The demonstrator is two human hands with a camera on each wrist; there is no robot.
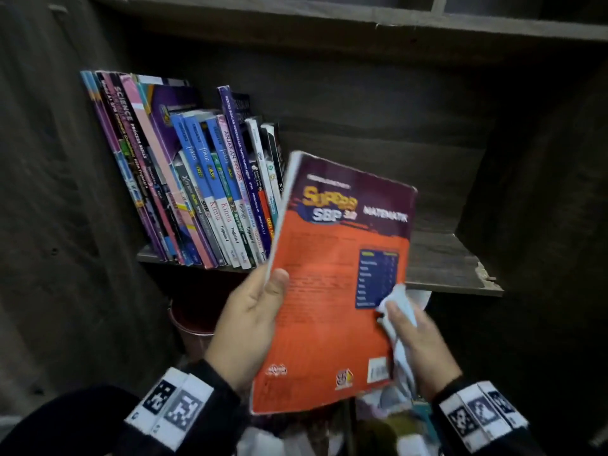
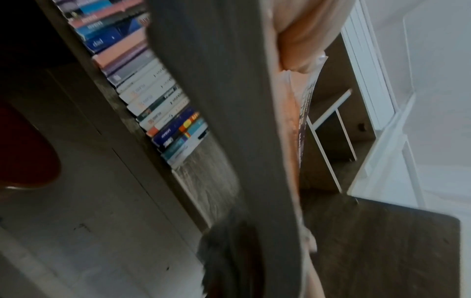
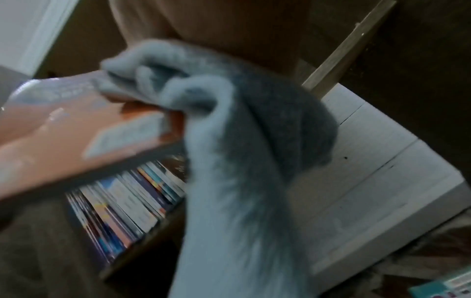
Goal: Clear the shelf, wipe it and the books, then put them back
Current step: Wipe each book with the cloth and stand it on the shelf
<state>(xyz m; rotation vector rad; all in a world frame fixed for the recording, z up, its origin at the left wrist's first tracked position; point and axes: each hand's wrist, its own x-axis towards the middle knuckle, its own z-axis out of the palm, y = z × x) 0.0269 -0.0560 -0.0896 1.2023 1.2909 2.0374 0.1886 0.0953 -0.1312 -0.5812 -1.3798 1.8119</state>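
1. Head view: the left hand [image 1: 245, 327] grips the orange book [image 1: 332, 291] by its left edge, thumb on the cover, holding it tilted in front of the shelf [image 1: 441, 261]. The right hand [image 1: 418, 343] clutches a pale cloth [image 1: 399, 311] against the book's right edge. A row of books [image 1: 197, 179] leans at the left of the shelf, the board to its right bare.
2. Left wrist view: the book [image 2: 229, 121] fills the middle, edge-on, a fingertip curled over its far edge; the row [image 2: 153, 100] stands behind it.
3. Right wrist view: the cloth [image 3: 229, 141] hangs bunched from the hand over the book's corner [image 3: 89, 131].
4. Judgement: wiping this book is the step in hand, the return well under way. Next, slide it upright beside the row, easing the leaning books aside so none topple.
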